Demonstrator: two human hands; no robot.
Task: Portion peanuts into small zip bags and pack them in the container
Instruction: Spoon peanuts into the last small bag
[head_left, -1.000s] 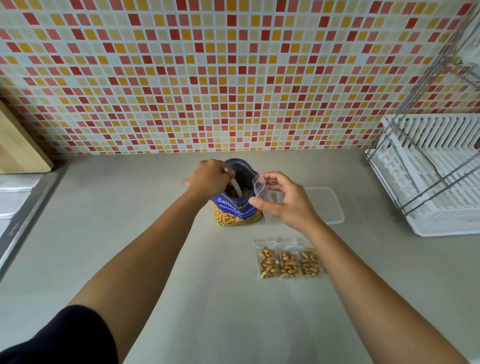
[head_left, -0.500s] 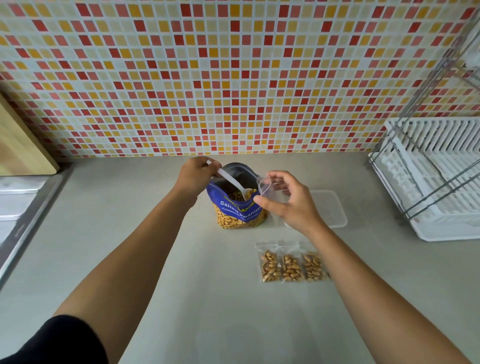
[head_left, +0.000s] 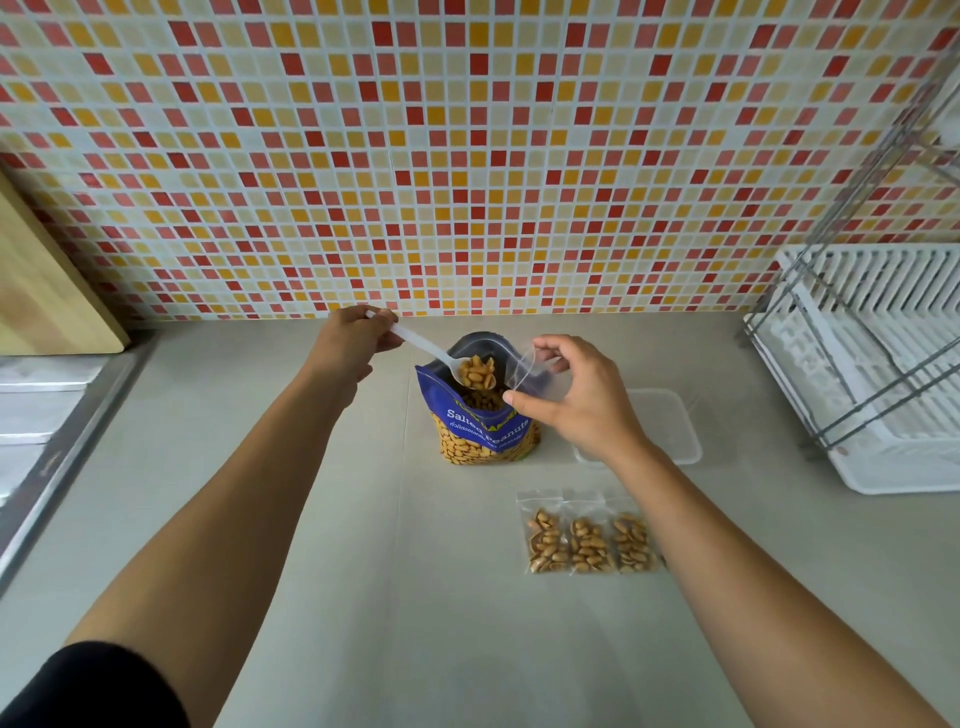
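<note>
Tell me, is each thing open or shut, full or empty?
Blue salted-peanut bag: upright, top open, peanuts inside.
White plastic spoon: heaped with peanuts, above the bag's mouth.
Small clear zip bag: mouth held open, looks empty.
Three small filled zip bags: lying in a row, peanuts inside.
Clear plastic container: lidless, looks empty.
Left hand: holds the spoon's handle.
Right hand: pinches the clear zip bag.

Blue peanut bag (head_left: 485, 434) upright, open — loaded spoon (head_left: 475, 375) above, three filled zip bags (head_left: 589, 540)

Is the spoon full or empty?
Full: the white spoon carries a heap of peanuts above the blue bag.
</note>
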